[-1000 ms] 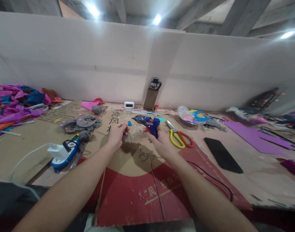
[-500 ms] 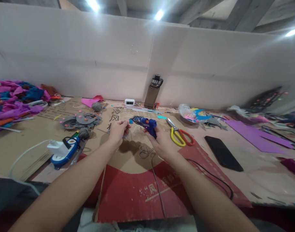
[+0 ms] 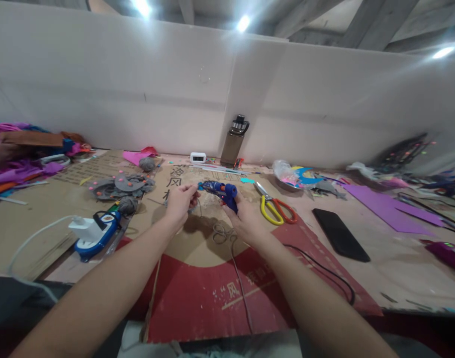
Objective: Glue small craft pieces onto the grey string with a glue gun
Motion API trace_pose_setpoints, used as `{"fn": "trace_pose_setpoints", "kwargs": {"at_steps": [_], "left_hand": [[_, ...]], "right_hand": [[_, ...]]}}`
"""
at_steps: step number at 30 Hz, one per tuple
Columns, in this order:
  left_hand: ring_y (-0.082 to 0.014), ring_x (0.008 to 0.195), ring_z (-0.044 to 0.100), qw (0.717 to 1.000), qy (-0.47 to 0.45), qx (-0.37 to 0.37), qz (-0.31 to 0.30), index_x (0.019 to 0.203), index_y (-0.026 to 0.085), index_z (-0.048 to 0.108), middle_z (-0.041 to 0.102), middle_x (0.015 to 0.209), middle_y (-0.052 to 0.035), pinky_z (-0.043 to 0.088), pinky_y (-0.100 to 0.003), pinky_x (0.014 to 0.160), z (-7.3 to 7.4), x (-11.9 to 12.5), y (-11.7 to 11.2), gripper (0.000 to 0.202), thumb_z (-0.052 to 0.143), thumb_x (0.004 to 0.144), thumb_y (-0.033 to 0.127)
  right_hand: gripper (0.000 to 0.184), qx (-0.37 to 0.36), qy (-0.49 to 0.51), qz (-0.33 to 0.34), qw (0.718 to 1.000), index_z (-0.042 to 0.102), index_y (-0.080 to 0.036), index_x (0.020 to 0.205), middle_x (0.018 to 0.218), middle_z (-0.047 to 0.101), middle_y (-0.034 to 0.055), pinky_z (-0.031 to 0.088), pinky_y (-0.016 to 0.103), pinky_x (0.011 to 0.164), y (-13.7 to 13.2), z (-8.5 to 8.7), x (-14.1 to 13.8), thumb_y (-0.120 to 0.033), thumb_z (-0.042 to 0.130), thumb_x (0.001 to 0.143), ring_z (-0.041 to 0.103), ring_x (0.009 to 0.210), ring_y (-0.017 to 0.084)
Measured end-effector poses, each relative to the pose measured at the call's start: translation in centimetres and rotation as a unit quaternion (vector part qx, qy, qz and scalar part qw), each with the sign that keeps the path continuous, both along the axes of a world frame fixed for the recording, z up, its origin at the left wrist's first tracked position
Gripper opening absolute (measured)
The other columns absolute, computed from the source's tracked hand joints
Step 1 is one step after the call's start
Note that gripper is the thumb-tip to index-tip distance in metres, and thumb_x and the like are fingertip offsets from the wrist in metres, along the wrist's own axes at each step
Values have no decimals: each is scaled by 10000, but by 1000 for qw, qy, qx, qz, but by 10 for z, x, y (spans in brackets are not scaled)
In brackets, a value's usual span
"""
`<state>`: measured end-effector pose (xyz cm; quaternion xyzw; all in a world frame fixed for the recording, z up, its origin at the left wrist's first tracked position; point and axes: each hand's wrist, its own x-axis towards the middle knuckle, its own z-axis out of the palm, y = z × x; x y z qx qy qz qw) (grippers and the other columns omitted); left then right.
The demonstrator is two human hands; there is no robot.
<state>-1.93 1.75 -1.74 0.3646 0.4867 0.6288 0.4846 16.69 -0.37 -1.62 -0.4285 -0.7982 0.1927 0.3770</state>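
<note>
Blue, pistol-shaped and plastic, a glue gun [image 3: 230, 193] is gripped by the right hand [image 3: 246, 215], whose fingers are wrapped around it. A small blue piece [image 3: 200, 186] is pinched at the nozzle [image 3: 206, 185] between closed thumb and fingertips of the left hand [image 3: 181, 201]. Both are held above red-and-brown printed cardboard [image 3: 193, 308].

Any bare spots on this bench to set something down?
Free: tabletop between phone and purple sheet; brown cardboard between fabric pile and white charger. Crowded: centre, where the right hand holds a glue gun close to the left hand, scissors just to the right.
</note>
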Motion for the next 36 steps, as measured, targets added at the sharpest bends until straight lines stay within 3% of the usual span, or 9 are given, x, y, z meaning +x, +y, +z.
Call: {"fn": "trace_pose_setpoints", "kwargs": {"at_steps": [14, 36], "left_hand": [[-35, 348, 399, 1000, 17, 12, -1, 646, 137, 578, 552, 508, 25, 234, -170, 366, -3, 2, 0, 216, 687, 664, 323], [-35, 341, 392, 999, 35, 15, 21, 599, 142, 566, 538, 496, 23, 236, -173, 363, 0, 2, 0, 243, 699, 671, 331]], "right_hand": [[371, 9, -8, -20, 1000, 467, -168, 1217, 1025, 636, 123, 473, 384, 782, -2, 1, 0, -259, 449, 857, 605, 898, 242], [385, 15, -1, -24, 1000, 460, -166, 1238, 1075, 631, 130, 472, 399, 829, -4, 2, 0, -244, 450, 862, 603, 953, 249]]}}
